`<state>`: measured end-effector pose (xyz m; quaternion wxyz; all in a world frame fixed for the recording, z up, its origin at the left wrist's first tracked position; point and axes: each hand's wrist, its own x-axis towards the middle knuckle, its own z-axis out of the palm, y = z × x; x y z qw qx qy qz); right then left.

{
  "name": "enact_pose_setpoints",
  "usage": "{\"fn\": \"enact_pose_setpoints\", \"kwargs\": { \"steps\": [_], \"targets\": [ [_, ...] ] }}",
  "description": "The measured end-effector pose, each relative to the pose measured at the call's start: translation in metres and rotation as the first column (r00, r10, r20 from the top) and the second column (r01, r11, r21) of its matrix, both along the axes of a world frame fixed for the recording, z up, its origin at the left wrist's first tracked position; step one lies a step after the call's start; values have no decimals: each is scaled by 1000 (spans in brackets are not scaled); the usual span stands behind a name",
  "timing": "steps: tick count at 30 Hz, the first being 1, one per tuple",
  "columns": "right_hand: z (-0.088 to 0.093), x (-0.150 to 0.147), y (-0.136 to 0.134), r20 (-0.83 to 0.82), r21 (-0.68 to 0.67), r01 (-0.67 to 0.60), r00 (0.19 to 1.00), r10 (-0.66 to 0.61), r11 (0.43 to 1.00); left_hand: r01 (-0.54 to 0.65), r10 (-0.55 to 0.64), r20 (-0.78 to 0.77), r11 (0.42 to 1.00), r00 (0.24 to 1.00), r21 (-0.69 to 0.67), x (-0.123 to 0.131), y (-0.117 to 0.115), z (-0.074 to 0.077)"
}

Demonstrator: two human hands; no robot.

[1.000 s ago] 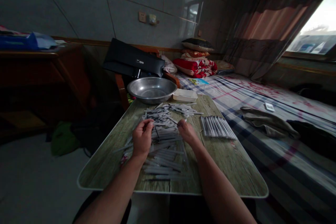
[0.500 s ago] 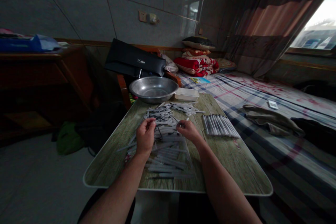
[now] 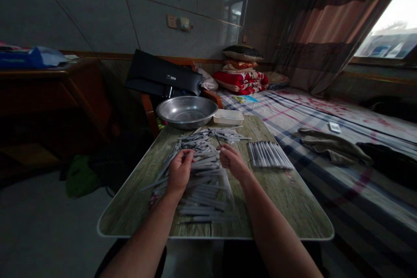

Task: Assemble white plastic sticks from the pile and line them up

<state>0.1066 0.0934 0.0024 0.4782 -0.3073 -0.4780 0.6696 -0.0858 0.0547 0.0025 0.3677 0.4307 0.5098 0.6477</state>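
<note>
My right hand (image 3: 233,160) is closed, with a thin dark stick (image 3: 217,139) pinched between thumb and fingers and pointing up and away. Over the left side of the pile, my left hand (image 3: 180,173) has its thumb and fingers pressed together; whatever it holds, if anything, is hidden. Under and between both hands lies a pile of slim whitish, translucent pen-like tubes (image 3: 203,191), with dark pieces among those farther back. To the right of my right hand, several similar tubes with dark ends form a neat row of pens (image 3: 270,155).
The wood-patterned table (image 3: 280,208) bears a metal basin (image 3: 187,110) and a white plastic tray (image 3: 228,117) at its far edge. Behind the basin leans a black monitor (image 3: 163,74). A bed (image 3: 312,121) with checked bedding runs along the right; a wooden desk (image 3: 42,82) stands left.
My right hand has turned, so the dark stick now points more steeply upward. A dark stick seen by my left fingers no longer shows. The view has shifted slightly.
</note>
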Motion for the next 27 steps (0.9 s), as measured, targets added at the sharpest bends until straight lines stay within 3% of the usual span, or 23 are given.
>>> {"fn": "enact_pose_setpoints", "kwargs": {
  "steps": [3, 9, 19, 27],
  "targets": [
    [2, 7, 3, -95, -58, -26, 995, 20, 998, 4, -9, 162, 1000, 987, 31, -4, 3, -1],
    [7, 20, 0, -104, 1, 23, 994, -23, 1000, -115, 82, 329, 990, 941, 82, -12, 7, -1],
    [8, 23, 1, -157, -2, 42, 987, -42, 999, -140, 111, 326, 988, 939, 69, -11, 6, 0],
    [11, 23, 1, -157, -35, 0, 988, -6, 999, -72, 56, 257, 996, 965, 51, -8, 3, 1]
  ]
}}
